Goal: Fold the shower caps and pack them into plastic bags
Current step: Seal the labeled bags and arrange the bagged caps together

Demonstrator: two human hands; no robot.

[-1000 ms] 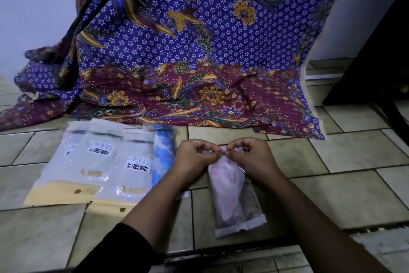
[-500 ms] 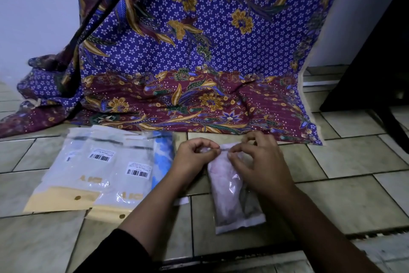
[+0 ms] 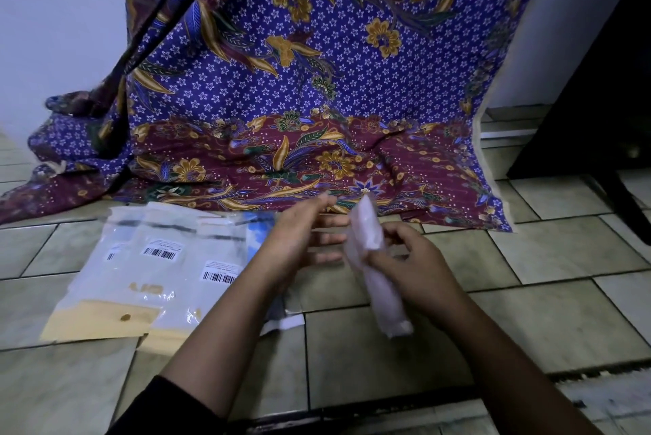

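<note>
The plastic bag (image 3: 366, 230) holding a folded pink shower cap (image 3: 387, 297) is recorded lifted off the tiled floor (image 3: 549, 251). It is tilted, with its upper end toward 12 o'clock and its lower end toward 5 o'clock. It is gripped about mid-length by the right hand (image 3: 421, 270), with fingers and thumb curled round it. The left hand (image 3: 299, 242) is held at 9 o'clock of the bag, fingers straight and spread, with nothing gripped. Whether its fingertips touch the film cannot be told, as that part is blurred. A stack of packed bags (image 3: 165, 269) with barcode labels is laid on the floor at 9 o'clock of the left hand, and one pack with blue contents (image 3: 256, 235) lies at its right edge. A batik cloth (image 3: 317, 89) is draped at 12 o'clock. Handling is judged as follows. The pack is very light and soft, and the film is thin and probably slippery, so sagging or sliding is expected if only one corner is pinched. The contents are compressible and not fragile, so a firm grip across the filled middle is judged safe. For closing the mouth, hold is best taken along the upper edge with both hands, after air is pressed out. Whether the mouth is already sealed cannot be told.
</note>
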